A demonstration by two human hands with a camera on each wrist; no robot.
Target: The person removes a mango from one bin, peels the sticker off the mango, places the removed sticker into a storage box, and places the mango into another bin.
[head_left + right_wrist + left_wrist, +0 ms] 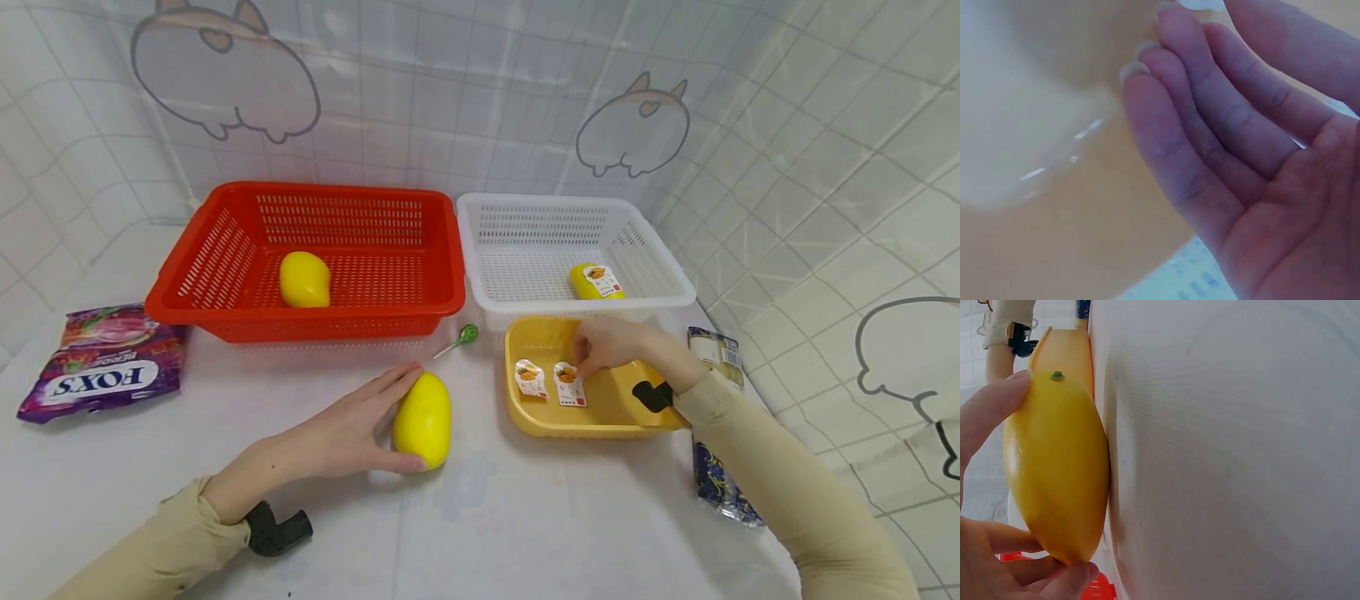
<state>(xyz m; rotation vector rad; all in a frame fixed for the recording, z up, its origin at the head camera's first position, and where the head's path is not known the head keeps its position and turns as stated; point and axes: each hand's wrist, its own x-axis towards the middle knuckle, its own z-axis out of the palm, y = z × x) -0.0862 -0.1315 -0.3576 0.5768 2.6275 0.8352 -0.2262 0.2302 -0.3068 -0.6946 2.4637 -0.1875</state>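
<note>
White cloth (480, 542) spreads beneath my work, with tile-patterned sheeting (420, 108) rising behind. On that cloth lies the yellow mango (426, 421), which my left hand (360, 429) clamps end to end: thumb at the near end, by the green stem nub (1057, 375), fingers round the far one. Its long axis runs roughly away from me, so its right flank faces the yellow tub (577, 432), near but apart. Over there my right hand (622, 343) dips inside, fingertips at the edge of the right-hand sticker (570, 392); the left-hand sticker (530, 379) lies between that one and the mango. With the right wrist view so blurred, I can't tell whether thumb and finger actually meet on it. Beyond the mango are a green lollipop (469, 333), then the red basket (322, 318) and the white basket (525, 308), each holding another mango.
</note>
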